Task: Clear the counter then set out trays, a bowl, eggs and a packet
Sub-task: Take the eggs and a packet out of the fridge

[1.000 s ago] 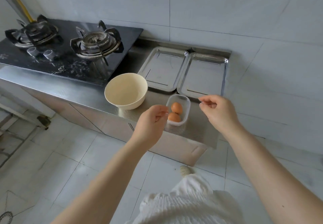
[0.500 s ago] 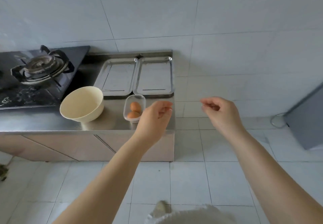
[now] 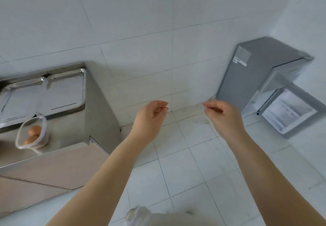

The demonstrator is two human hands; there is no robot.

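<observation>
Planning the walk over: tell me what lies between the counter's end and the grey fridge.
In the head view, nothing stands between the counter and the fridge: only white floor tiles and tiled wall. Both empty hands, left hand and right hand, hang over that stretch.

I see my left hand (image 3: 150, 118) and right hand (image 3: 223, 116) loosely curled and empty above the white tiled floor (image 3: 194, 164), well apart from the clear plastic tub of brown eggs (image 3: 32, 135) on the steel desk (image 3: 70, 137).

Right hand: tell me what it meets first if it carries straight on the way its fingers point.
The right hand points left, toward the left hand, which it would likely meet first across an open gap. Depth is unclear; it might pass behind it.
</observation>
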